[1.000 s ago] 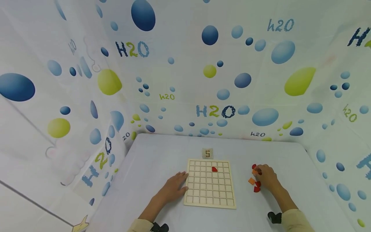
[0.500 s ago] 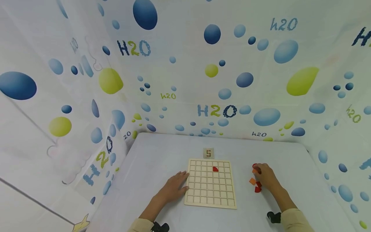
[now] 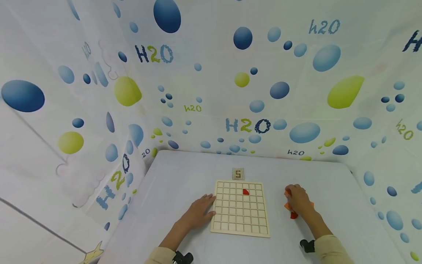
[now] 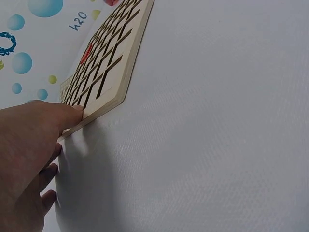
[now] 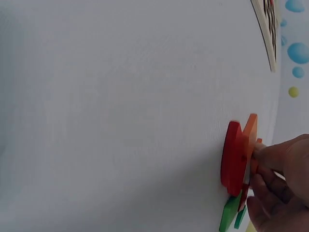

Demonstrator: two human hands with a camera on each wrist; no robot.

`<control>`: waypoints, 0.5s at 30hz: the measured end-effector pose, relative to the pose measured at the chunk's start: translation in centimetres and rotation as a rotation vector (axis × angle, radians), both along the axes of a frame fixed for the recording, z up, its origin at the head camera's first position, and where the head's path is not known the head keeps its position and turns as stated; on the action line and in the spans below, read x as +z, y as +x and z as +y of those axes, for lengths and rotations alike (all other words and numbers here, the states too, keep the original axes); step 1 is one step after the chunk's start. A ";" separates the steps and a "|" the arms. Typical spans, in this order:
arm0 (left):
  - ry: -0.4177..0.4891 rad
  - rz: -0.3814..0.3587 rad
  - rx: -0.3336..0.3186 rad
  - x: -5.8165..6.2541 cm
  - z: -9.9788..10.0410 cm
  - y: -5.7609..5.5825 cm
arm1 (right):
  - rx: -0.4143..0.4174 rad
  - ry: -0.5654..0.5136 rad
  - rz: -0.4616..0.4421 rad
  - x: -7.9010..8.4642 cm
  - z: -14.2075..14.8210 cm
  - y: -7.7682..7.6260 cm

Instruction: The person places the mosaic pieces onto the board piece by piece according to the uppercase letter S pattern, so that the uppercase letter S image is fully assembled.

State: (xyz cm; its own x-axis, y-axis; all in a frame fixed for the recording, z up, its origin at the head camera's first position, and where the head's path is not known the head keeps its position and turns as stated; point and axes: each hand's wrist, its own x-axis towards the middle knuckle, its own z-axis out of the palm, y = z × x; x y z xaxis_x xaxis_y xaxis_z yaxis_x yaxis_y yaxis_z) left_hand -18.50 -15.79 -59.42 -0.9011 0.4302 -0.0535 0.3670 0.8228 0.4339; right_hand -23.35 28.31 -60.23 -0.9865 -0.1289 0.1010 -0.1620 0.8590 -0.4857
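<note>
Board (image 3: 239, 211): left hand (image 3: 197, 212), fingers extended, touches its nine-o'clock edge; curled right hand (image 3: 298, 198), hold unclear, touches pieces (image 5: 234, 159) at three.

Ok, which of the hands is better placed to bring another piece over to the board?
Likely the right hand: it is at the loose coloured pieces, to the right of the board. The left hand touches the board's left edge, farther from those pieces, so steadying seems to suit it.
</note>
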 end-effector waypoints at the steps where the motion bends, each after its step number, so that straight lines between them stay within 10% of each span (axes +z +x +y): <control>1: 0.001 -0.002 -0.001 0.0 0.0 0.0 | -0.004 0.004 0.001 0.1 -0.2 0.1; 15: -0.017 -0.007 0.015 0.2 0.1 0.1 | -0.049 -0.036 -0.072 0.1 -3.4 -1.5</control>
State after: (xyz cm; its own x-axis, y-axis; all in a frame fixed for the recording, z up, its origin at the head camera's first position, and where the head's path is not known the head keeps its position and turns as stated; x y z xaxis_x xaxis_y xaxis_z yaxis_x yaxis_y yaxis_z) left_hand -18.44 -15.65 -59.21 -0.9069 0.4160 -0.0672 0.3518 0.8353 0.4225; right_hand -24.88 24.93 -60.14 -0.9964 -0.0780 0.0329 -0.0837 0.8467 -0.5255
